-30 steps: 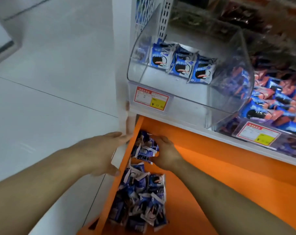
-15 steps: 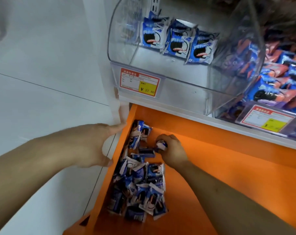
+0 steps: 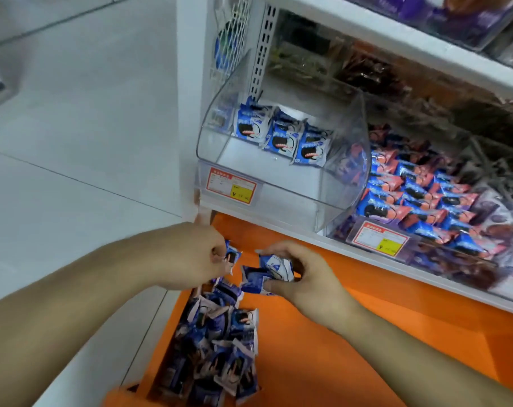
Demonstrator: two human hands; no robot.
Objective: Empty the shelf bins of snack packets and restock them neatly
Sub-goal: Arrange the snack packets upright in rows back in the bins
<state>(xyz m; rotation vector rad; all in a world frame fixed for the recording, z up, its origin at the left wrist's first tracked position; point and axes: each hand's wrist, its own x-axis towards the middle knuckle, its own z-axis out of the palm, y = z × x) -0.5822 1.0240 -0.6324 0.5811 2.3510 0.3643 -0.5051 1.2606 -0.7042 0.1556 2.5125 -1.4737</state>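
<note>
Lifted since earlier: two blue snack packets [image 3: 267, 273], pinched in right hand [image 3: 305, 282] above loose pile [image 3: 217, 348] on orange shelf [image 3: 352, 333]. Left hand [image 3: 190, 257] pinches another packet [image 3: 231, 255]. Clear bin [image 3: 281, 160] above.

Bright even light, blurred, warped edges

Pale tiled floor [image 3: 73, 142] left of a white shelving unit [image 3: 190, 69] with an orange base [image 3: 337, 333].
</note>
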